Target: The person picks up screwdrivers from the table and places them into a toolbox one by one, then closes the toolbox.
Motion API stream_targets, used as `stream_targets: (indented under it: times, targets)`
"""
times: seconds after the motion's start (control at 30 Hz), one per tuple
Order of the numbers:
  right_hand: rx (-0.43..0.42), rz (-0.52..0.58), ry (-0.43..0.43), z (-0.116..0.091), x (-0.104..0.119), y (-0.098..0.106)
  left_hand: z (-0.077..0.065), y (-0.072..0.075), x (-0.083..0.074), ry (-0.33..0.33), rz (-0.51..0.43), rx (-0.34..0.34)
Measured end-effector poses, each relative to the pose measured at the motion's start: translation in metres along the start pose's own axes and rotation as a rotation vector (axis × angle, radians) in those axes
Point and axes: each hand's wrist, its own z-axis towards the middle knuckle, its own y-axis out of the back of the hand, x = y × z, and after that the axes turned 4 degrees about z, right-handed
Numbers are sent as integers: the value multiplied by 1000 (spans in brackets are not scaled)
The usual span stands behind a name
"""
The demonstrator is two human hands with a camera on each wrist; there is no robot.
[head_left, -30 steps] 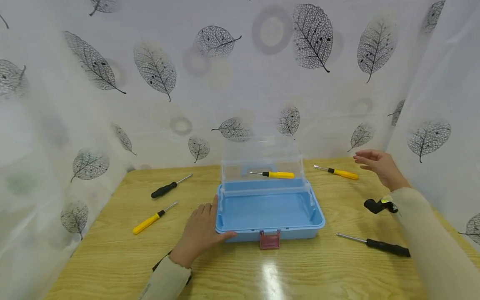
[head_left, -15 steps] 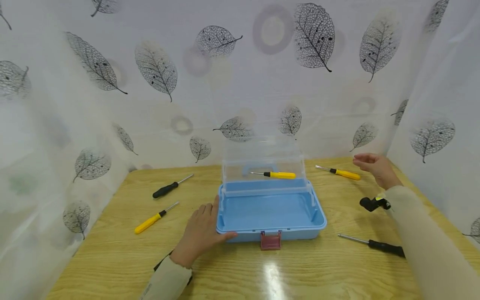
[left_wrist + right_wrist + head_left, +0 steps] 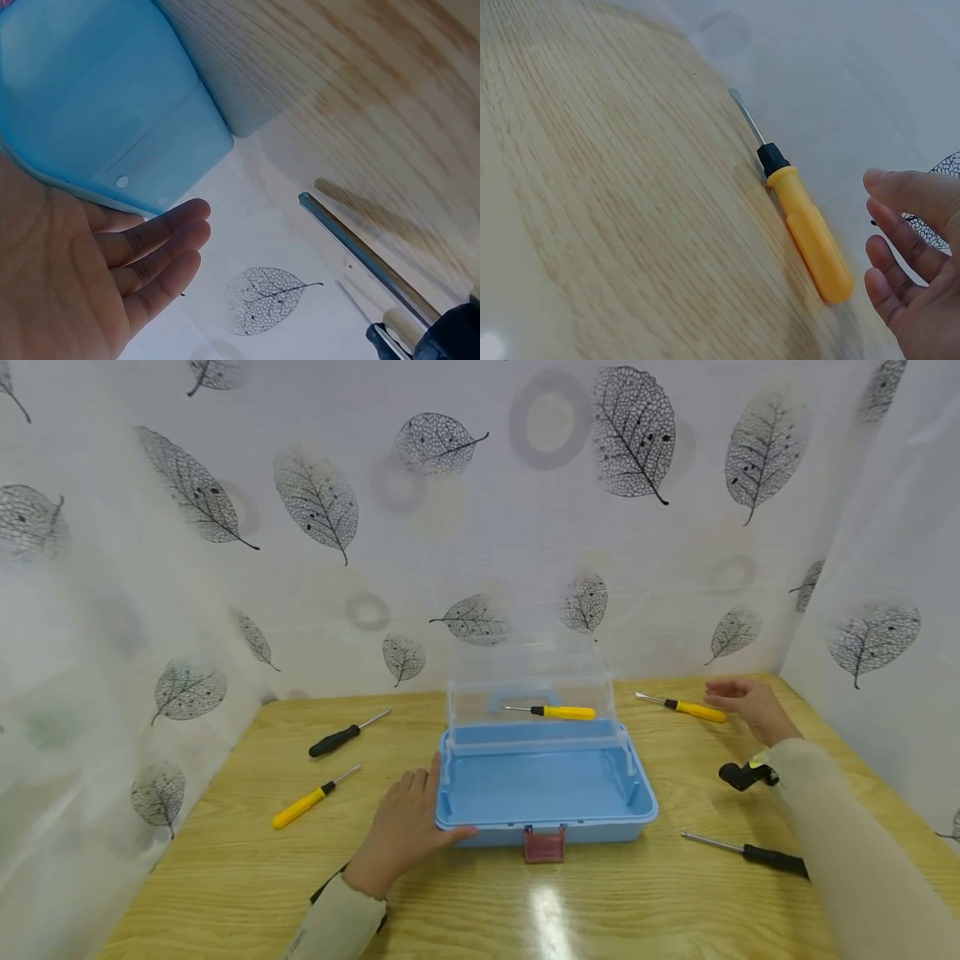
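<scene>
A light blue toolbox [image 3: 487, 837] stands mid-table, its clear lid [image 3: 528, 735] raised at the back. My left hand [image 3: 405, 822] rests against the box's left side, thumb along the front edge; in the left wrist view its fingers [image 3: 161, 259] lie fairly straight. At the back right, a yellow-handled screwdriver [image 3: 697, 710] lies on the table. My right hand [image 3: 753, 708] hovers beside the handle's end, fingers loosely bent and holding nothing. In the right wrist view a gap shows between the hand [image 3: 915, 262] and the yellow handle [image 3: 817, 247].
Another yellow screwdriver [image 3: 568, 712] shows at the lid. On the left lie a black screwdriver [image 3: 335, 742] and a yellow one [image 3: 300, 808]. A black screwdriver [image 3: 772, 859] lies partly under my right sleeve [image 3: 832, 827]. A leaf-patterned curtain [image 3: 480, 527] hangs behind.
My right hand has come down a little, closer to the yellow screwdriver's handle at the back right. The left hand has stayed at the toolbox. The head view has shifted slightly.
</scene>
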Motion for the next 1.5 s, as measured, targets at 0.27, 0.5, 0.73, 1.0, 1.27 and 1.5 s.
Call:
stream_targets:
  times: [0.27, 0.5, 0.73, 1.0, 1.27, 1.5]
  targets:
    - [19, -94, -26, 1, -9, 1, -1, 2, 0, 2, 9, 2]
    - [22, -133, -16, 2, -16, 0, -2, 1, 0, 4, 14, 5]
    - [33, -113, 0, 5, -22, -1, -3, -1, 1, 7, 3, 14]
    - [13, -190, 0, 5, -25, -3, -2, -1, 1, 8, -3, 23]
    - [3, -281, 37, 4, -23, -6, -1, 0, 1, 7, -16, 25]
    - [-8, -321, 1, 6, -21, -9, -1, 0, 1, -1, -16, 7]
